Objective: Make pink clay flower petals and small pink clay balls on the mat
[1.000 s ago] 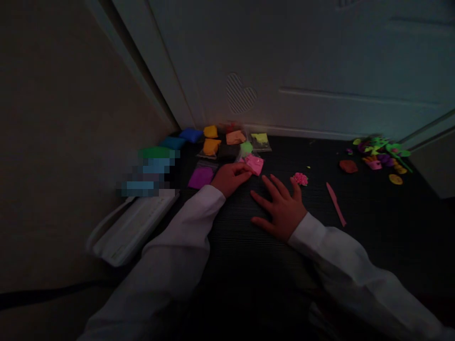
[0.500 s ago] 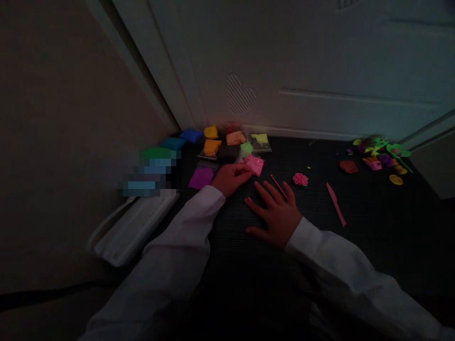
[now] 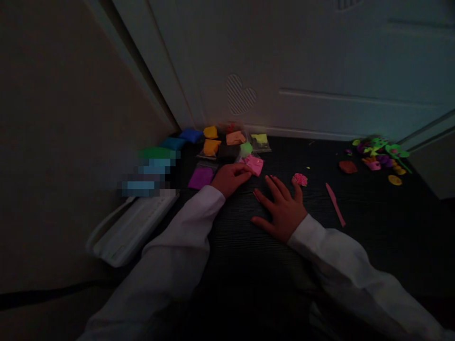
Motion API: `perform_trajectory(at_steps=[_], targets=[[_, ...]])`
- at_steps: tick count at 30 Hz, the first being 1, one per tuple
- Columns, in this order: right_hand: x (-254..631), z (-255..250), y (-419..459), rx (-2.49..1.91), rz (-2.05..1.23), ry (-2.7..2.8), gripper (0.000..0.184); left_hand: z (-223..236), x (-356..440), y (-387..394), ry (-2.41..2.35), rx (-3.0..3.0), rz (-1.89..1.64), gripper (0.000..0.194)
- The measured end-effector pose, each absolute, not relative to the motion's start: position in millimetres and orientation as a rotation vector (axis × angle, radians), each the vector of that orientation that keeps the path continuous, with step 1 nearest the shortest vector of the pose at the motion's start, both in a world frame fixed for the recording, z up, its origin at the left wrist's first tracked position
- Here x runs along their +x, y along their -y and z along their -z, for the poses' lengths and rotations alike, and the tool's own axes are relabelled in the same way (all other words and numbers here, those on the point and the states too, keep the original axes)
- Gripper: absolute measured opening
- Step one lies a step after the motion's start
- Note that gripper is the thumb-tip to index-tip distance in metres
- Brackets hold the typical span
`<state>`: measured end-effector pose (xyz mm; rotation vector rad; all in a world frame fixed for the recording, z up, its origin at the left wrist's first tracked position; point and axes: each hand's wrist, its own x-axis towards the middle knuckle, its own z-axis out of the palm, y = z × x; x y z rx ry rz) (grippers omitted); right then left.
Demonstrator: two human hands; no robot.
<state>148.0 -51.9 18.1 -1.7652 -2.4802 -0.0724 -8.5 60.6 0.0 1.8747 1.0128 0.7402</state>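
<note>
My left hand (image 3: 232,180) is closed, thumb and fingers together, at the near left edge of a packet of pink clay (image 3: 254,166). Whatever its fingertips may hold is hidden. Flat on the dark tabletop to its right lies my right hand (image 3: 282,206), open with the fingers spread. Its little finger reaches a small pink ruffled clay flower (image 3: 300,179). A thin pink stick is mostly covered by this hand. Farther right rests a pink plastic knife (image 3: 335,204). Just left of my left hand is a bag of purple clay (image 3: 201,176).
Orange clay (image 3: 212,147), light green clay (image 3: 246,149) and yellow clay (image 3: 259,139) packets lie along the white panel (image 3: 302,57). A white case (image 3: 135,232) sits at left. Reddish-brown clay (image 3: 348,166) and colourful clay pieces (image 3: 380,154) are at right.
My right hand has slid a little to the right, over the thin pink stick and up to the pink flower. My left hand stays in place.
</note>
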Motion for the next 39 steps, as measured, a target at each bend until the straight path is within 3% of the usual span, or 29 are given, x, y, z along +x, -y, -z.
perform_trajectory(at_steps=[14,39], targets=[[138.5,-17.0,51.2,-1.775,0.091,2.486,0.070,0.7,-8.7,-61.7,-1.014,1.903,-0.748,0.023],[133.7,-17.4,53.1,-1.787,0.090,2.483,0.064,1.9,-8.3,-61.8,-1.000,1.867,-0.757,0.023]])
